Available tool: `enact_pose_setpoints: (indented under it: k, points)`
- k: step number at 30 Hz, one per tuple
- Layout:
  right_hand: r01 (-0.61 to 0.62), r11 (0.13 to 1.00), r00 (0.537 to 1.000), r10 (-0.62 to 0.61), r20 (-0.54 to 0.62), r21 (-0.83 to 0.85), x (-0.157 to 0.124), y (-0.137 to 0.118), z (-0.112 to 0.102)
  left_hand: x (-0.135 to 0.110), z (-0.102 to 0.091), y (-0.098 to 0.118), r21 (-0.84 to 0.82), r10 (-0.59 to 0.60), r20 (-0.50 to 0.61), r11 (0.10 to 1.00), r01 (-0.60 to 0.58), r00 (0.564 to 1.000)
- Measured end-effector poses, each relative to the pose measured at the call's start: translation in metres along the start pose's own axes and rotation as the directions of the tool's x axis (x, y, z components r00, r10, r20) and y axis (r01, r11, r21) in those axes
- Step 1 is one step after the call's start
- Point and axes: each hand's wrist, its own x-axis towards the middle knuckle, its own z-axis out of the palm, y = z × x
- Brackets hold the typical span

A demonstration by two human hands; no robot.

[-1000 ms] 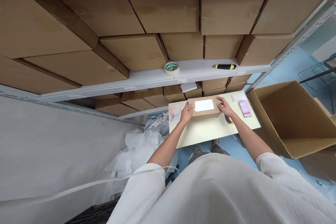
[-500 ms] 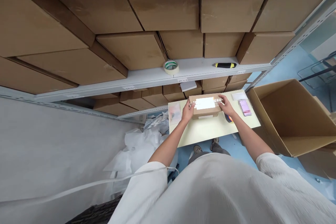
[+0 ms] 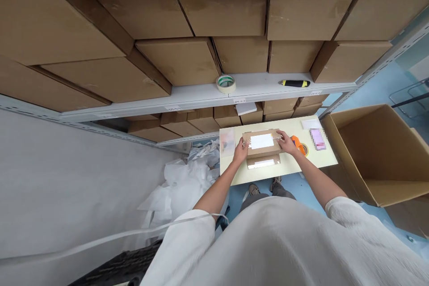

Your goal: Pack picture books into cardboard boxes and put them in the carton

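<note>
- Small box (image 3: 262, 142): brown cardboard with a white label on top, sitting on the pale yellow surface (image 3: 288, 167), roughly mid-surface toward the far edge. A second white patch shows on its near side face.
- Left hand (image 3: 240, 152): on the box's left end, grip closed around that end with fingers wrapped on the edge. Too small to see how the thumb sits.
- Right hand (image 3: 286, 143): on the box's right end, grip closed over the top right corner, fingers lying on the lid next to the label.
- The box is held between the two hands, and its bottom looks to be resting on the surface.
- Orange tape dispenser (image 3: 299, 145): on the surface, just beside the right hand, to its right.
- Pink pad (image 3: 317, 138), blurred, and a white slip (image 3: 311, 124): further right on the surface, clear of the box.
- Shelf (image 3: 201, 96) above the surface: tape roll (image 3: 225, 83) and a yellow-black knife (image 3: 295, 83) on its front lip, with cartons stacked behind.
- Big carton (image 3: 378, 152): on the floor right of the surface, top flaps up.
- White wrapping scraps (image 3: 182, 183): piled on the floor left of the surface.
</note>
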Motion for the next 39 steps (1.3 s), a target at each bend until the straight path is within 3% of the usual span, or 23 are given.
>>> enact_pose_setpoints:
  k: [5,8,12,20,25,28,32,39]
  points:
    - [-0.018,1.0,1.0,0.018,-0.019,-0.012,-0.004,-0.002,0.001,-0.007,0.01,0.017,0.24,0.222,-0.048,0.949,-0.205,0.974]
    - [-0.013,1.0,1.0,0.013,-0.013,-0.018,-0.007,-0.003,0.003,-0.021,0.024,0.027,0.387,0.365,0.092,0.844,-0.371,0.926]
    - [-0.008,1.0,1.0,0.008,-0.026,-0.007,-0.007,-0.002,0.006,-0.033,0.04,0.029,0.436,0.425,0.27,0.747,-0.503,0.864]
    - [-0.001,1.0,0.997,0.0,-0.076,-0.007,-0.009,-0.001,0.01,-0.033,0.04,0.024,0.45,0.446,0.283,0.72,-0.529,0.849]
    - [-0.11,0.989,0.959,0.079,-0.272,-0.1,-0.025,0.023,-0.014,-0.033,0.038,0.024,0.435,0.438,0.282,0.735,-0.52,0.854]
    - [-0.288,0.913,0.917,0.176,-0.358,-0.289,-0.042,0.046,-0.033,-0.033,0.037,0.026,0.429,0.434,0.281,0.741,-0.517,0.856]
    - [-0.467,0.758,0.875,0.322,-0.361,-0.456,-0.061,0.071,-0.044,-0.035,0.035,0.028,0.435,0.42,0.279,0.746,-0.504,0.863]
    - [-0.462,0.686,0.887,0.367,-0.28,-0.563,-0.068,0.081,-0.034,-0.036,0.034,0.032,0.494,0.374,0.308,0.723,-0.483,0.875]
